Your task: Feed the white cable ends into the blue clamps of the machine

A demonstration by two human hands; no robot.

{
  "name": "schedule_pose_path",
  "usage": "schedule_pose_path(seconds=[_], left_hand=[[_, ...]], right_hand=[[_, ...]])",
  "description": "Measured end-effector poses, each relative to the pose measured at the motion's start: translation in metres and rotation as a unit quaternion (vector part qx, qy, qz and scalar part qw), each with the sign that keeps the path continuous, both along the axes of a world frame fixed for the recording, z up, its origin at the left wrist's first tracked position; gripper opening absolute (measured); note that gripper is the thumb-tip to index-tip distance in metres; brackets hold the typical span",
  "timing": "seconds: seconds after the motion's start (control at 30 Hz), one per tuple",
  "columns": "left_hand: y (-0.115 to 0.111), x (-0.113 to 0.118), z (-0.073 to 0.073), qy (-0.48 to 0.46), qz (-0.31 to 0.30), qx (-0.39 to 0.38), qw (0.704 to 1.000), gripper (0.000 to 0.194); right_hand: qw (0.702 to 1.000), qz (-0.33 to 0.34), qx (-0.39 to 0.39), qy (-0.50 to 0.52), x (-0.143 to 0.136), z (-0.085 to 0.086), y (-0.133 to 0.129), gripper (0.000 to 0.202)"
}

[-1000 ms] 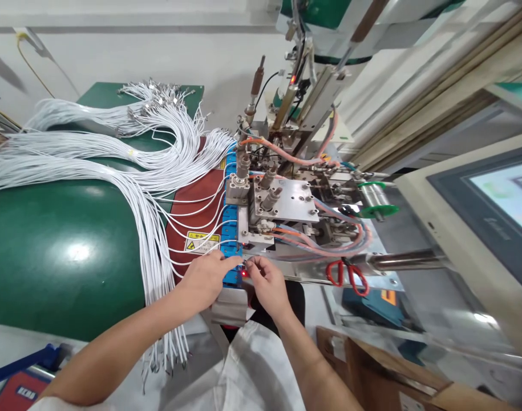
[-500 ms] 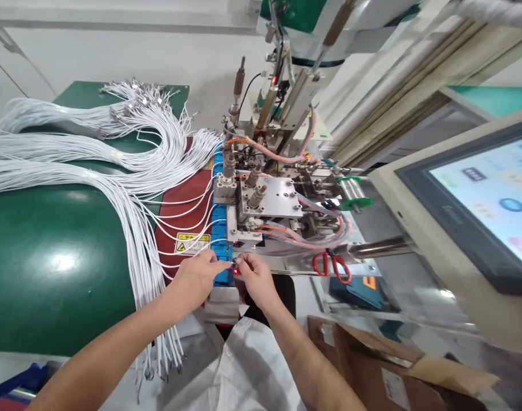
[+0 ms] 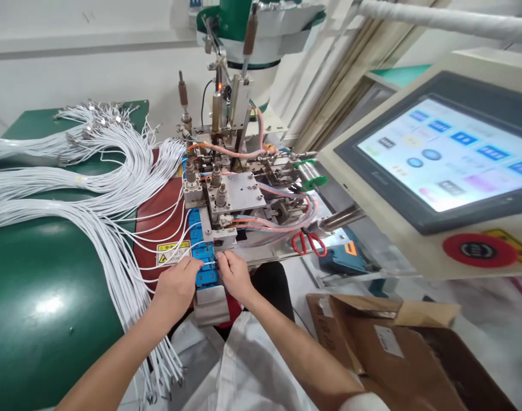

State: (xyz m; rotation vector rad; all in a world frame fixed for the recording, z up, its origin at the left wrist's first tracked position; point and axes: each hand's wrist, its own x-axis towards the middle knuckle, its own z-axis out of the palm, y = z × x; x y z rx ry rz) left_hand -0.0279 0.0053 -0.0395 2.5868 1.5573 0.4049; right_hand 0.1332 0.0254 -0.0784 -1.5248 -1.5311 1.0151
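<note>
Two hands close in on a white cable [image 3: 209, 263] at the blue blocks [image 3: 206, 276]

The left hand [image 3: 177, 283] is curled almost shut, thumb and forefinger holding the white cable at the left edge of the blue blocks. A short length spans the narrow gap between the hands, over the blocks. The right hand [image 3: 235, 275] has its thumb and fingertips drawn narrowly together at the blocks' right edge, by the cable's end; whether they grip that end is hidden.

Beyond the blocks, the metal machine [image 3: 237, 191] rises close to the right hand, leaving little room there. On the near side, a rounded grey cover [image 3: 211, 305] sits right beside the blocks. Left of them lies a red-brown panel [image 3: 158, 208] with a yellow-and-white warning label [image 3: 173, 253]; farther left, the green table [image 3: 42, 297] offers a broad bare stretch. To the right, red-handled scissors [image 3: 309, 242] rest near the edge of the machine's base.

The blocks are squared, with small dark holes. Smooth, thin white cables [image 3: 110, 251] arc into them from thick, loose bundles on the glossy table. The machine mixes bare metal plates, brown-topped rods and soft orange and grey tubes [image 3: 282, 222]. Well right of the blocks are a hard beige-cased touchscreen [image 3: 449, 154] and, lower down, an open cardboard box [image 3: 397, 354] with creased flaps.
</note>
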Motion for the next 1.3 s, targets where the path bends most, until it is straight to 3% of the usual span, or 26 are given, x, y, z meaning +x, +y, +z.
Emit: schedule_pose_path(seconds=[0.17, 0.37, 0.57, 0.73, 0.83, 0.9, 0.97, 1.07, 1.17, 1.3], left_hand=[[-0.003, 0.005, 0.008, 0.045, -0.021, 0.057, 0.997, 0.022], [-0.007, 0.002, 0.006, 0.027, -0.014, 0.039, 0.999, 0.030], [-0.006, -0.008, 0.002, 0.005, -0.027, 0.027, 0.999, 0.032], [-0.016, -0.017, 0.024, -0.048, -0.057, 0.031, 0.997, 0.027], [-0.033, -0.026, 0.036, -0.011, -0.147, -0.072, 0.986, 0.020], [-0.047, -0.035, 0.033, 0.051, -0.189, -0.130, 0.972, 0.014], [-0.058, -0.042, 0.020, 0.109, -0.205, -0.118, 0.966, 0.018], [-0.065, -0.047, 0.002, 0.173, -0.161, -0.093, 0.967, 0.020], [-0.058, -0.040, 0.004, 0.129, -0.171, -0.131, 0.968, 0.022], [-0.041, -0.018, 0.030, 0.007, -0.174, -0.162, 0.971, 0.016]], right_hand=[[1.000, 0.003, 0.016, 0.013, -0.003, -0.003, 0.001, 0.035], [0.999, -0.005, 0.013, 0.042, 0.004, -0.004, 0.004, 0.038], [0.993, -0.062, 0.013, 0.100, 0.018, -0.003, 0.008, 0.037], [0.986, -0.075, 0.025, 0.144, 0.025, 0.006, 0.005, 0.040], [0.982, -0.085, 0.029, 0.168, 0.029, 0.010, 0.003, 0.041], [0.979, -0.085, 0.022, 0.185, 0.031, 0.013, 0.001, 0.041], [0.977, -0.083, 0.014, 0.195, 0.032, 0.016, 0.000, 0.043], [0.976, -0.083, 0.013, 0.201, 0.032, 0.019, -0.002, 0.045], [0.975, -0.080, 0.016, 0.207, 0.032, 0.022, -0.002, 0.045], [0.974, -0.081, 0.016, 0.211, 0.034, 0.023, -0.007, 0.044]])
